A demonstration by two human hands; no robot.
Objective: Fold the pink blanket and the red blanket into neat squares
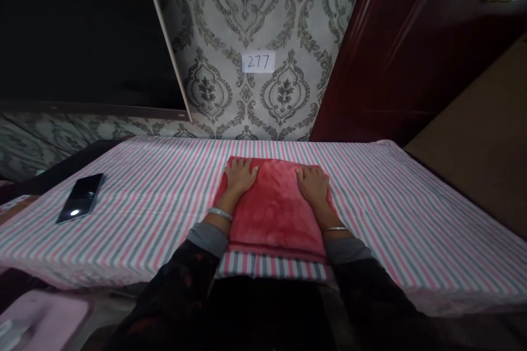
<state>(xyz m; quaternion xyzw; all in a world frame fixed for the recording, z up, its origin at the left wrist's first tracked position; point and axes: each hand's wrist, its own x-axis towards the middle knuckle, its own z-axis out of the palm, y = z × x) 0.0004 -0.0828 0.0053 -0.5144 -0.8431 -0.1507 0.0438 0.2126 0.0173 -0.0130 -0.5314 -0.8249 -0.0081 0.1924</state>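
Note:
A folded red plush cloth (275, 208), perhaps a small blanket, lies flat on the striped tablecloth (152, 186) straight ahead of me. On its far left corner rests my left hand (241, 175), palm down with the fingers spread. My right hand (313, 185) lies the same way on the far right part of the cloth. Neither hand grips it; both press or rest on its top. Folded layers show along the near edge, and the hands hide parts of both sides.
To the left on the table lies a smartphone (81, 197). Behind stand a patterned wall with a paper label (258, 61) reading 277, a dark television (82, 33) and a dark red door (382, 55). A pink stool-like surface (45, 318) is low at left.

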